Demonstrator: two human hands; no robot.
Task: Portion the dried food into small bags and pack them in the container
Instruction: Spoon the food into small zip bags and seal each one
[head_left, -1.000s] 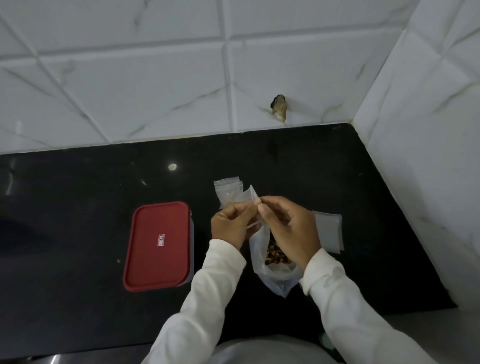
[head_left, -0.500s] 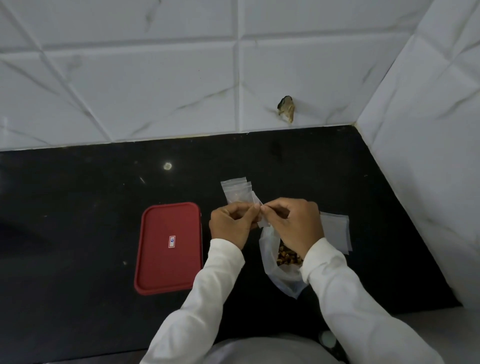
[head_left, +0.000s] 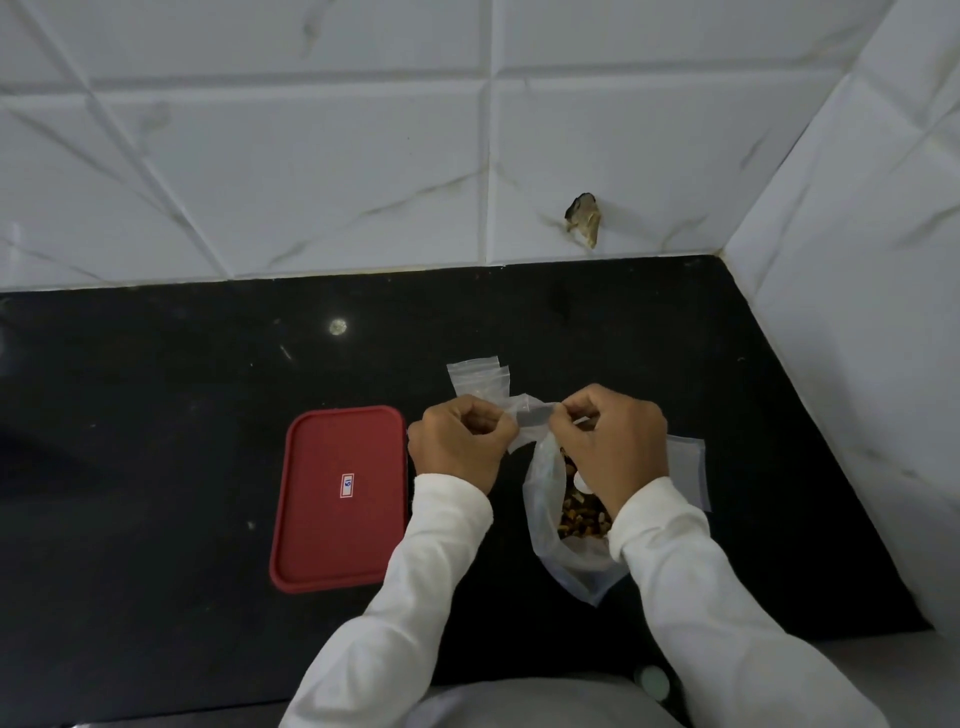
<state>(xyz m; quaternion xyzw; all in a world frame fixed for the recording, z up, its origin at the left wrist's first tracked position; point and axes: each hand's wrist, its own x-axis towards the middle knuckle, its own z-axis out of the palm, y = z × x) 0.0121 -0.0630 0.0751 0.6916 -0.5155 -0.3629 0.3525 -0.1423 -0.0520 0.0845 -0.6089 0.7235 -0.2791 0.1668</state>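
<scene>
**Clear plastic pinched between both hands above the black desk**

Clear plastic, a short stretch of bag edge (head_left: 532, 414), spans the gap between the two hands. The left hand (head_left: 457, 441) grips its 9 o'clock end and the right hand (head_left: 615, 447) its 3 o'clock end. On each side the fingers (head_left: 500, 425) are curled tight, with thumb and forefinger closed on the film, so the edge is drawn taut between the fingertips. Whether this edge belongs to the bag below or to a separate small one cannot be told.

At 6 o'clock from the pinch, the large bag (head_left: 544, 499) hangs down under the right wrist. The brown and tan dried food (head_left: 577, 515) sits in its lower half, partly hidden by that hand.

At 12 o'clock, just beyond the knuckles, a few empty small bags (head_left: 475, 378) lie overlapped on the desk (head_left: 156, 415). At 3 o'clock of the right hand more flat bags (head_left: 687, 467) lie stacked. At 9 o'clock, just beside the left wrist, the container (head_left: 340, 496) rests with its red lid on. White marbled wall tiles (head_left: 291, 166) rise behind.
</scene>
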